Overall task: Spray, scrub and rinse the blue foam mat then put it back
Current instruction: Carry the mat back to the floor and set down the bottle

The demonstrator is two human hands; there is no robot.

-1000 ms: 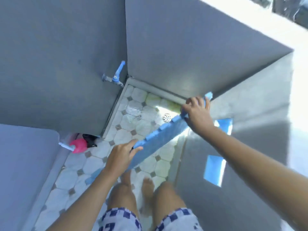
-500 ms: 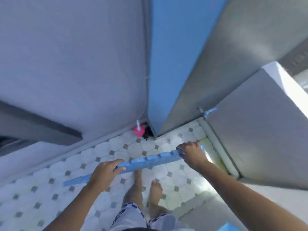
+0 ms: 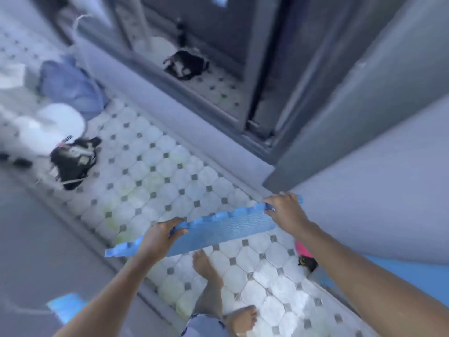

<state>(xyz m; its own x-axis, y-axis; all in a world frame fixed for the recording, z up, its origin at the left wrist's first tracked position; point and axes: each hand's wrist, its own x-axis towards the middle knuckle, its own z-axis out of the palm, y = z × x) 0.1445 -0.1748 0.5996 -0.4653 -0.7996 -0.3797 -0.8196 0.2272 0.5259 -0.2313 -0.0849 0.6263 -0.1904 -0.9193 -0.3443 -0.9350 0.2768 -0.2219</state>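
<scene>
Gripped by left hand (image 3: pixel 159 237) and right hand (image 3: pixel 286 210), blue foam mat (image 3: pixel 218 233) hangs level.

Motion blur affects the upper and left portions of the view. A white rounded item (image 3: pixel 57 128), a pale blue bundle (image 3: pixel 73 90) and a dark item (image 3: pixel 73 161) on the tiled floor (image 3: pixel 158 171) cannot be identified. A second dark item (image 3: pixel 185 65) beyond the door frame is equally indistinct. The right arm hides most of a pink object (image 3: pixel 302 249). The left hand (image 3: pixel 158 239) covers part of the blue foam mat (image 3: pixel 218 232); the right hand (image 3: pixel 286 210) covers its far corner. Both forearms are cut off at the bottom edge.
</scene>
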